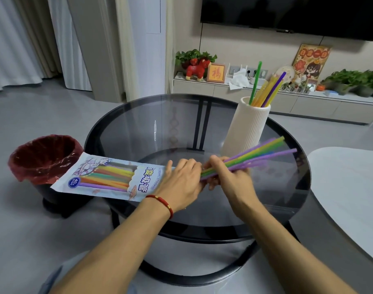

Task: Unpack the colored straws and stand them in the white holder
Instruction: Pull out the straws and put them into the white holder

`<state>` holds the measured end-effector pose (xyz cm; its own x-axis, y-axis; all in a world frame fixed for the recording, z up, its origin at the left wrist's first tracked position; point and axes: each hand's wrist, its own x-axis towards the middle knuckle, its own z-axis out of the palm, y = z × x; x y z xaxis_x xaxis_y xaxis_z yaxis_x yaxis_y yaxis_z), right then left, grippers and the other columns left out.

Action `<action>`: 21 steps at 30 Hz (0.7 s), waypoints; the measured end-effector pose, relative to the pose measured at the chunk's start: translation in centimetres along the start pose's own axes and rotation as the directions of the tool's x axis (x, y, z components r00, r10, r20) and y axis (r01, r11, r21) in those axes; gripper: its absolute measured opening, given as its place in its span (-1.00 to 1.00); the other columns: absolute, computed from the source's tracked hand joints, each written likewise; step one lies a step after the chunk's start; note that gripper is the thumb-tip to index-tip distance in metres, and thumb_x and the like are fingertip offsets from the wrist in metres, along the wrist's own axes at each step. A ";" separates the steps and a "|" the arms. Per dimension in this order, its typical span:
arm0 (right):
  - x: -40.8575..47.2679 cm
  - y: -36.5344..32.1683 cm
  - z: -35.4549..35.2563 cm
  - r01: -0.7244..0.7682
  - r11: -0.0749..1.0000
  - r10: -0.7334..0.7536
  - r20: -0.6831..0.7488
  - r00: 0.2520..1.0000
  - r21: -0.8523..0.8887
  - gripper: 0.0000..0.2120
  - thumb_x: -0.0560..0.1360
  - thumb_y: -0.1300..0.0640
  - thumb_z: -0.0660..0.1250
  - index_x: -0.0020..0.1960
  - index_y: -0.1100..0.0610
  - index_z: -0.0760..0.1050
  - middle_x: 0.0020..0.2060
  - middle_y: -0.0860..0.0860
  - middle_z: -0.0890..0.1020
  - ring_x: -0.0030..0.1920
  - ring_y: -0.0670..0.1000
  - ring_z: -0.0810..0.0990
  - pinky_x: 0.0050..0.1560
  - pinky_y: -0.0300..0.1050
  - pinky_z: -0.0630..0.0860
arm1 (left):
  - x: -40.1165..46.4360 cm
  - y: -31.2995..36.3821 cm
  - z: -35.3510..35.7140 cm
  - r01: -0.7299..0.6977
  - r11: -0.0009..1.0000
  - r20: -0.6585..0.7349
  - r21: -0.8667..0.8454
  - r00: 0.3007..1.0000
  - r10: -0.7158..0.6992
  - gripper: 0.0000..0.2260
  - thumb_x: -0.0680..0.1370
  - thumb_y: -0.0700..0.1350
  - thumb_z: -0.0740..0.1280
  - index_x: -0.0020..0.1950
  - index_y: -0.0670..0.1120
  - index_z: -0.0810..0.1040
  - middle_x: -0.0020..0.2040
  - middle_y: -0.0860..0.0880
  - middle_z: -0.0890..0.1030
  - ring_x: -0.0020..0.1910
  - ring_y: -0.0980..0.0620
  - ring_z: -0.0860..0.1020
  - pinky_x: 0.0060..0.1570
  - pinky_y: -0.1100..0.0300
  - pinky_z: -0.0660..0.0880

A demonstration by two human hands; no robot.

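The head view looks down on a round dark glass table (139, 128) that fills the middle of the frame. At centre, the left hand (179, 183) is closed around the open end of the straw packet (109, 177), which stretches out toward the left of the frame, its far end over the red-lined bin (43, 158). Just right of it, nearly touching, the right hand (228, 177) is clamped on a bunch of straws (257, 154) whose free ends fan toward the right edge, passing in front of the base of the white holder (248, 128).

The task looks to be partly done. Several straws already stand in the holder in the upper right of the table: a green one, a purple one and some yellow-orange ones, leaning at different angles. The bunch in the right hand appears to be mid-draw from the packet and is not yet in the holder. Through the packet's clear window more straws show, so a good share seems left to unpack.

The straws are long, thin and straight, in purple, green, yellow and orange. The held bunch is loosely splayed and slightly blurred at the tips. The holder is a tall, ribbed, off-white cylinder, standing upright.
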<state>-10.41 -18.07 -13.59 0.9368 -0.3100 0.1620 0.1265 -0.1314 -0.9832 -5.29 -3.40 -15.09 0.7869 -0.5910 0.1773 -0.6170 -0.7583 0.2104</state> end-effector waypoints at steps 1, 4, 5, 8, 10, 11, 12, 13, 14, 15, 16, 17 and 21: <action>0.3 -0.6 -0.1 0.020 0.999 -0.021 -0.047 0.999 -0.033 -0.75 0.61 0.23 0.37 -0.15 0.38 0.64 -0.39 0.34 0.64 -0.45 0.10 0.59 -0.42 -0.07 0.57 | -0.2 -0.5 -0.2 0.023 1.000 0.021 -0.011 1.000 -0.023 -0.66 0.62 0.09 0.20 0.35 0.00 0.34 0.31 0.03 0.42 0.37 -0.04 0.33 0.44 -0.30 0.14; 1.4 -3.4 -2.3 0.107 0.974 -0.128 -0.091 0.988 -0.202 -0.74 0.61 0.23 0.37 -0.21 0.30 0.67 -0.43 0.29 0.65 -0.50 0.09 0.60 -0.50 -0.04 0.58 | -0.6 -2.2 -0.4 0.064 0.998 0.086 0.007 0.994 -0.064 -0.56 0.60 0.19 0.21 0.42 0.04 0.32 0.39 0.07 0.40 0.42 -0.04 0.31 0.43 -0.36 0.13; 1.8 -4.4 -3.3 0.145 0.947 -0.174 -0.077 0.982 -0.288 -0.74 0.61 0.21 0.37 -0.23 0.23 0.68 -0.43 0.26 0.67 -0.51 0.08 0.62 -0.50 -0.06 0.60 | -0.7 -2.5 -0.4 0.064 0.998 0.100 0.007 0.993 -0.064 -0.58 0.60 0.19 0.20 0.41 0.06 0.34 0.39 0.08 0.40 0.42 -0.03 0.31 0.43 -0.36 0.13; 3.0 -7.1 -5.9 0.215 0.826 -0.265 -0.022 0.964 -0.521 -0.74 0.59 0.16 0.37 -0.27 0.09 0.66 -0.46 0.11 0.68 -0.55 0.06 0.63 -0.51 -0.16 0.59 | -0.7 -2.7 -0.1 0.057 0.998 0.129 -0.002 0.990 -0.056 -0.64 0.62 0.16 0.20 0.37 0.06 0.37 0.38 0.08 0.40 0.42 -0.01 0.31 0.45 -0.36 0.09; 3.9 -7.8 -6.3 0.206 0.765 -0.251 0.012 0.968 -0.610 -0.75 0.59 0.16 0.38 -0.26 0.09 0.64 -0.44 0.05 0.68 -0.55 0.04 0.64 -0.53 -0.19 0.59 | -0.7 -2.7 0.0 0.049 0.999 0.127 -0.004 0.991 -0.048 -0.64 0.62 0.15 0.20 0.37 0.06 0.37 0.37 0.08 0.40 0.41 -0.01 0.31 0.45 -0.36 0.09; 4.1 -7.7 -6.0 0.191 0.744 -0.232 0.021 0.973 -0.640 -0.76 0.59 0.16 0.38 -0.25 0.12 0.64 -0.43 0.04 0.68 -0.54 0.02 0.65 -0.53 -0.18 0.60 | -0.7 -2.7 0.0 0.045 0.999 0.126 -0.003 0.991 -0.044 -0.64 0.62 0.15 0.20 0.37 0.06 0.37 0.37 0.07 0.40 0.41 -0.01 0.32 0.45 -0.37 0.09; 4.2 -7.2 -5.6 0.171 0.729 -0.205 0.027 0.978 -0.662 -0.76 0.60 0.16 0.38 -0.23 0.17 0.65 -0.42 0.05 0.67 -0.55 0.01 0.64 -0.52 -0.16 0.62 | -0.7 -2.7 0.0 0.040 0.999 0.125 0.003 0.991 -0.040 -0.65 0.62 0.14 0.20 0.37 0.06 0.39 0.36 0.07 0.40 0.40 -0.02 0.32 0.44 -0.38 0.09; 4.2 -6.5 -5.2 0.152 0.712 -0.172 0.039 0.984 -0.686 -0.76 0.60 0.17 0.38 -0.21 0.22 0.66 -0.42 0.09 0.68 -0.55 0.02 0.64 -0.49 -0.11 0.64 | -0.7 -2.7 0.0 0.034 0.999 0.124 0.015 0.992 -0.036 -0.66 0.62 0.12 0.19 0.36 0.07 0.40 0.36 0.07 0.40 0.40 -0.02 0.32 0.43 -0.38 0.10; 4.0 -5.6 -4.7 0.138 0.694 -0.133 0.062 0.989 -0.706 -0.74 0.60 0.17 0.37 -0.19 0.28 0.65 -0.41 0.16 0.68 -0.53 0.07 0.66 -0.45 -0.03 0.67 | -0.7 -2.6 0.1 0.030 0.999 0.123 0.027 0.992 -0.033 -0.68 0.62 0.11 0.19 0.35 0.07 0.42 0.35 0.06 0.39 0.40 -0.02 0.31 0.43 -0.39 0.10; 3.8 -4.8 -4.3 0.130 0.682 -0.093 0.091 0.991 -0.720 -0.73 0.61 0.18 0.36 -0.19 0.34 0.64 -0.39 0.22 0.68 -0.50 0.13 0.67 -0.40 0.05 0.69 | -0.7 -2.6 0.2 0.030 0.999 0.123 0.033 0.992 -0.034 -0.68 0.62 0.10 0.18 0.33 0.07 0.43 0.35 0.06 0.39 0.40 -0.02 0.31 0.43 -0.39 0.10; 3.6 -4.2 -4.1 0.127 0.679 -0.066 0.112 0.991 -0.723 -0.72 0.61 0.19 0.36 -0.19 0.37 0.63 -0.38 0.25 0.68 -0.49 0.17 0.67 -0.38 0.11 0.70 | -0.7 -2.6 0.2 0.033 0.999 0.123 0.036 0.992 -0.037 -0.69 0.61 0.10 0.18 0.33 0.06 0.43 0.35 0.05 0.39 0.41 -0.02 0.31 0.43 -0.40 0.10; 3.6 -3.9 -4.1 0.129 0.685 -0.065 0.117 0.991 -0.717 -0.71 0.61 0.20 0.36 -0.19 0.37 0.62 -0.38 0.24 0.68 -0.48 0.19 0.67 -0.38 0.12 0.70 | -0.6 -2.6 0.3 0.035 0.999 0.122 0.038 0.992 -0.040 -0.68 0.61 0.10 0.18 0.33 0.06 0.43 0.35 0.05 0.39 0.41 -0.02 0.31 0.43 -0.40 0.10; 3.6 -3.7 -4.5 0.200 0.728 -0.197 0.080 0.977 -0.656 -0.73 0.61 0.18 0.36 -0.25 0.18 0.64 -0.46 0.02 0.65 -0.52 0.03 0.65 -0.51 -0.05 0.65 | -0.3 -2.6 0.6 0.043 0.998 0.131 0.048 0.990 -0.049 -0.66 0.60 0.11 0.21 0.36 0.08 0.40 0.34 0.04 0.39 0.40 -0.03 0.31 0.42 -0.41 0.10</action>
<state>-9.01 -22.96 -8.96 0.9167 -0.2020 0.3448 0.0654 -0.7755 -0.6280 -3.90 -1.40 -16.26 0.8110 -0.5837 0.0393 -0.5810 -0.7956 0.1716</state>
